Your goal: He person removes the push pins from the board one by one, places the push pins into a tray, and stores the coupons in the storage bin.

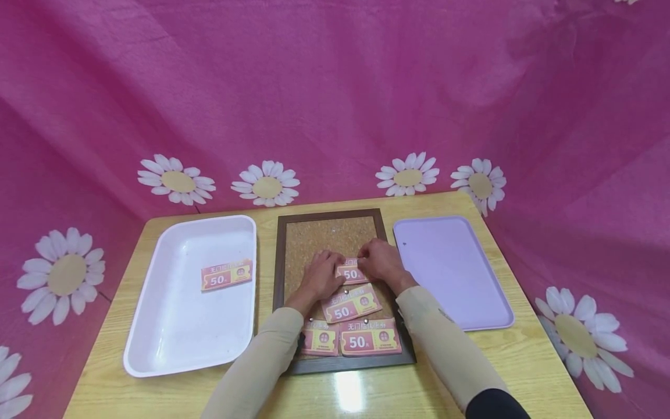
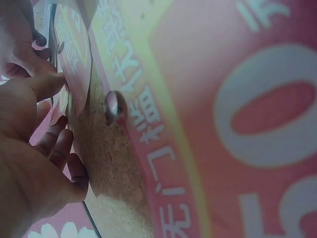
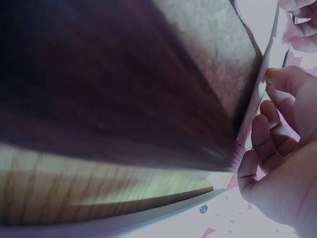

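On the framed corkboard [image 1: 309, 238] my left hand [image 1: 320, 274] pinches the left edge of a pink-and-yellow "50" coupon [image 1: 349, 273]. The left wrist view shows the thumb against that coupon, with the lower fingers near the cork. My right hand [image 1: 384, 262] is at the coupon's top edge and covers its right part. Its thumb and forefinger come together on what appears to be a small thumbtack [image 3: 268, 85]. Just below is a tilted coupon [image 1: 352, 304] with a round metal tack [image 2: 113, 107] at its top edge.
Two more tacked coupons, one on the left [image 1: 320, 341] and one on the right [image 1: 370, 337], lie along the board's lower part. A white tray [image 1: 188, 326] at the left holds loose coupons [image 1: 227, 275]. A purple tray [image 1: 450, 267] stands at the right, on the wooden table [image 1: 314, 401].
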`<state>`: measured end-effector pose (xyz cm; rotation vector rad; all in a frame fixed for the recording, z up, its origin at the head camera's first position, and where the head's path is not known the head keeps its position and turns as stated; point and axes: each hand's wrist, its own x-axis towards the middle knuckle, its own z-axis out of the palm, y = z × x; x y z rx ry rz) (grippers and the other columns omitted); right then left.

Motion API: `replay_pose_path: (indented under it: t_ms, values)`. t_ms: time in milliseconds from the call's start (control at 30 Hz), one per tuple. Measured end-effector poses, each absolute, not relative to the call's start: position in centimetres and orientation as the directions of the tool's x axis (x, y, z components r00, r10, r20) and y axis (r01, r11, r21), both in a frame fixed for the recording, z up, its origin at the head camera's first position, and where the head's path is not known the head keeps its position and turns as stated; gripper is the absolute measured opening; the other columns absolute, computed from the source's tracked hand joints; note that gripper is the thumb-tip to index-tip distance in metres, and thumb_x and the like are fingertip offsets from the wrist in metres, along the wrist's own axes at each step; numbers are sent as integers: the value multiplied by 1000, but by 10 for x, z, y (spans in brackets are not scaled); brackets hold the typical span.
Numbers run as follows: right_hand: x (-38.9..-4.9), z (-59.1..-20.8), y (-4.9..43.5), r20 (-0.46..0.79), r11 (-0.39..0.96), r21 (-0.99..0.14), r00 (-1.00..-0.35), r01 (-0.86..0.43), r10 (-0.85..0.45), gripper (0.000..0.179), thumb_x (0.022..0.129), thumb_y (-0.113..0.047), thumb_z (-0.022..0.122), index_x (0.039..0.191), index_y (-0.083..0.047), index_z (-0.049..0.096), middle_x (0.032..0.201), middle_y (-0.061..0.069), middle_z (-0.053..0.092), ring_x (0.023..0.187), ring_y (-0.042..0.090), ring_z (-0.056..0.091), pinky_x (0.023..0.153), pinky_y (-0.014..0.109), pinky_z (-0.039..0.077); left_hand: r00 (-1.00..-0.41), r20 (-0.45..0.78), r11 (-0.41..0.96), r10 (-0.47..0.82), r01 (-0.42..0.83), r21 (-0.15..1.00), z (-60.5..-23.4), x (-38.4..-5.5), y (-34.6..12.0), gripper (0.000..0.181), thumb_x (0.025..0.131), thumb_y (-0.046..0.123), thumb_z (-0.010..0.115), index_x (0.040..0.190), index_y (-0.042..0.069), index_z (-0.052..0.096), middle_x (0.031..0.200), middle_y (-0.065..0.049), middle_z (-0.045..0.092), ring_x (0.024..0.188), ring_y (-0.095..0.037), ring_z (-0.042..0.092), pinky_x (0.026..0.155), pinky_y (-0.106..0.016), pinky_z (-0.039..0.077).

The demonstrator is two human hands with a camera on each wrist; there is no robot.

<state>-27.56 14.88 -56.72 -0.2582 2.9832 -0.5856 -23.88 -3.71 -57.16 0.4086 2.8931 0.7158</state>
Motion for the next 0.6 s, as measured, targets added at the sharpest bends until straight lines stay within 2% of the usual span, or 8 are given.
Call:
replay_pose_path:
  t_ms: [267, 600]
  values:
    - [-274, -570, 149, -30, 924, -322, -974, -205, -226, 15, 83, -31, 64, 90, -22, 74, 98, 2, 63, 93, 22, 61, 83, 44, 48, -953, -54, 848, 299, 239, 473, -571, -239, -37, 38, 86, 32, 69, 121, 22, 59, 126, -2, 54, 117, -22, 47, 93, -44, 42]
    - [-275, -570, 153, -39, 921, -324, -969, -218, -243, 18, 84, -34, 65, 95, -22, 74, 99, 0, 61, 93, 22, 60, 86, 44, 47, -956, -50, 848, 288, 230, 478, -572, -239, -37, 39, 85, 32, 70, 121, 22, 59, 127, -3, 54, 118, -22, 47, 92, -43, 42]
